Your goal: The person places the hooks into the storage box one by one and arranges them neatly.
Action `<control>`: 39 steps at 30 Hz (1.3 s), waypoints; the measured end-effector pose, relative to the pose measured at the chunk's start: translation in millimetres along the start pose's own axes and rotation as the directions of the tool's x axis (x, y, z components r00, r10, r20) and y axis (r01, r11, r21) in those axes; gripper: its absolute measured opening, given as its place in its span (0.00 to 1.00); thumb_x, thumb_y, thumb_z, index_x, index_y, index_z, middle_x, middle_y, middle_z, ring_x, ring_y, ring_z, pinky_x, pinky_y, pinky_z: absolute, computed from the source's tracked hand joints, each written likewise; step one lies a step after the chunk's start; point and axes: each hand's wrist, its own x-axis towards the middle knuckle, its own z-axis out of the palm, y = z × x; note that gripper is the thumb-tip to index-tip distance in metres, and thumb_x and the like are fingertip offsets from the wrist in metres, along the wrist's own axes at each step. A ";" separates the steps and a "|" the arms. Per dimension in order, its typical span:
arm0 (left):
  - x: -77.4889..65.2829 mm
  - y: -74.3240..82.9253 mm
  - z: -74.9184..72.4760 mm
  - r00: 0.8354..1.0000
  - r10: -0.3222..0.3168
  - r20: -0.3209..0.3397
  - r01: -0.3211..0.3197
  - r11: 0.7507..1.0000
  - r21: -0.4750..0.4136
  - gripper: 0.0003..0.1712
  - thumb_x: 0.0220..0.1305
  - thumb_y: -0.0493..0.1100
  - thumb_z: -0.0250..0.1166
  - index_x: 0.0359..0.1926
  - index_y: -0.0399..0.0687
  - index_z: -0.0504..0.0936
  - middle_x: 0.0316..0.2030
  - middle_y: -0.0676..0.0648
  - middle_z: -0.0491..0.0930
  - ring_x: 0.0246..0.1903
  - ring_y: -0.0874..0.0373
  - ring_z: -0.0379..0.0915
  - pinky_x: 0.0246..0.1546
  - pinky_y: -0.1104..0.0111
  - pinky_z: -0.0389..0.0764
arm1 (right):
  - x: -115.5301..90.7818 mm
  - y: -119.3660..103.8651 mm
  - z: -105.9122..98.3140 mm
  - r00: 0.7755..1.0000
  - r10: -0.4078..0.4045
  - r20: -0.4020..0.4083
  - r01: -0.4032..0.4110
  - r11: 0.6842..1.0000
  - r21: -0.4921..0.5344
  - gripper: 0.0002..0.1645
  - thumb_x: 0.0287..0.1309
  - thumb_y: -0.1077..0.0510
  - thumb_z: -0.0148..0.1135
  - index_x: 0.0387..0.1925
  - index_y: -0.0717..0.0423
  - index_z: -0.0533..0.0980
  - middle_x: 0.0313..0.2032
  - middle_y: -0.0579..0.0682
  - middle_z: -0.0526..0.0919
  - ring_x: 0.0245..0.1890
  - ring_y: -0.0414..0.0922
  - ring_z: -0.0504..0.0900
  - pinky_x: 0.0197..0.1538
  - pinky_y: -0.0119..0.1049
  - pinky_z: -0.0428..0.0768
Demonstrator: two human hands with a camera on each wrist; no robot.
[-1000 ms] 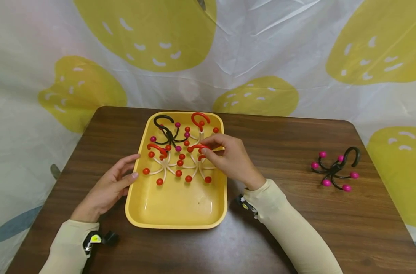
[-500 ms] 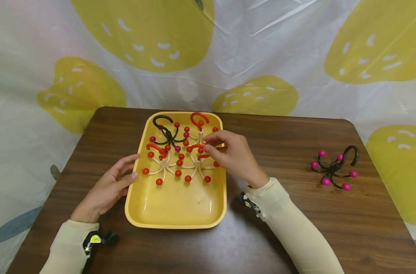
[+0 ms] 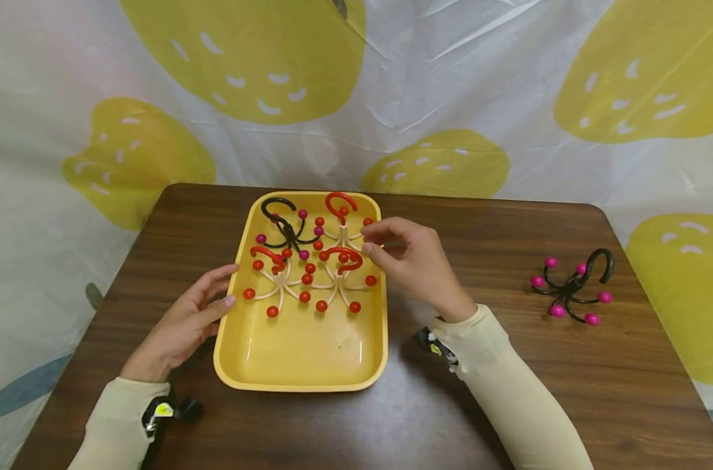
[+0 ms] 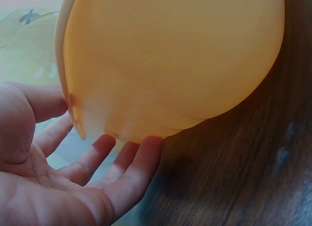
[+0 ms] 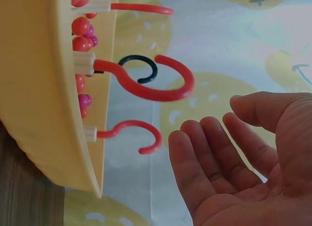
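My left hand (image 3: 186, 320) holds the left rim of a yellow plastic tray (image 3: 300, 388). In the left wrist view, its thumb is at the rim and the fingertips touch the outer wall. My right hand (image 3: 418, 264) hovers at the tray's right edge with loosely bent fingers and nothing in them. Nearest it stands a white claw hanger with a red hook (image 3: 350, 260) and red balls on its arms. Similar red hooks belong to a back-right hanger (image 3: 343, 228) and a front-left hanger (image 3: 281, 281). A black hanger with pink balls (image 3: 288, 232) stands back left in the tray.
Another black claw hanger with pink balls (image 3: 570, 287) lies on the brown wooden table (image 3: 480, 254) to the right. Behind the table hangs a white cloth with yellow fruit prints (image 3: 439, 160). The tray's front part shows bare floor.
My right hand has let go of the front-right hanger's red hook and moved right, away from it. My left hand stays on the tray rim.
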 end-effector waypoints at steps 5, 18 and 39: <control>-0.1 0.2 -0.1 1.000 -0.002 -0.003 0.002 1.000 0.008 0.37 0.82 0.45 0.58 0.83 0.53 0.54 0.69 0.40 0.65 0.54 0.59 0.84 0.48 0.58 0.90 | -3.9 -1.7 -12.6 0.999 0.040 -0.015 -0.040 0.999 -0.002 0.12 0.67 0.60 0.72 0.51 0.56 0.86 0.46 0.52 0.91 0.44 0.45 0.90 0.46 0.38 0.90; -1.3 0.6 -1.6 1.000 0.004 0.005 -0.004 1.000 0.023 0.37 0.82 0.45 0.58 0.83 0.52 0.53 0.70 0.38 0.64 0.54 0.59 0.84 0.48 0.58 0.90 | -12.5 2.1 -42.2 0.993 0.074 -0.097 -0.073 0.997 0.012 0.13 0.66 0.59 0.72 0.51 0.55 0.86 0.44 0.54 0.91 0.41 0.41 0.90 0.46 0.30 0.88; 0.9 -1.5 -2.8 1.000 0.006 0.023 -0.006 1.000 -0.002 0.36 0.82 0.45 0.58 0.83 0.53 0.54 0.68 0.43 0.67 0.54 0.59 0.84 0.47 0.58 0.90 | -32.6 19.1 -90.2 0.970 0.065 -0.235 -0.083 0.994 -0.065 0.13 0.67 0.62 0.70 0.52 0.59 0.86 0.39 0.37 0.90 0.40 0.32 0.88 0.46 0.23 0.85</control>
